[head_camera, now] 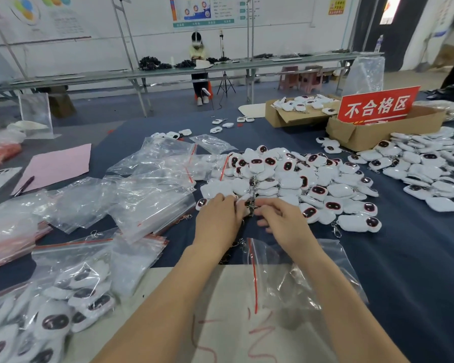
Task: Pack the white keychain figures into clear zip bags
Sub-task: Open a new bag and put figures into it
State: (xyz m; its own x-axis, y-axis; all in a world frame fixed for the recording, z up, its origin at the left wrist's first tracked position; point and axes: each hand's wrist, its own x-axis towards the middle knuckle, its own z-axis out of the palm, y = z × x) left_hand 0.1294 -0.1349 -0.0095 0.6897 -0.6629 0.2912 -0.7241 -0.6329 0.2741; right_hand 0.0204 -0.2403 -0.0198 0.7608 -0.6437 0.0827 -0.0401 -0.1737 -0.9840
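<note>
A big heap of white keychain figures with dark red-eyed faces lies on the dark blue cloth ahead of me. My left hand and my right hand meet at the heap's near edge, fingers curled around a cluster of figures and their metal chains. An empty clear zip bag with a red strip lies under my right forearm. Loose empty bags are piled to the left. Filled bags of figures sit at the near left.
Two cardboard boxes stand at the far right, one with a red sign. More figures spread at the right. A pink sheet, a pen and a phone lie at the left. A seated person works at a far bench.
</note>
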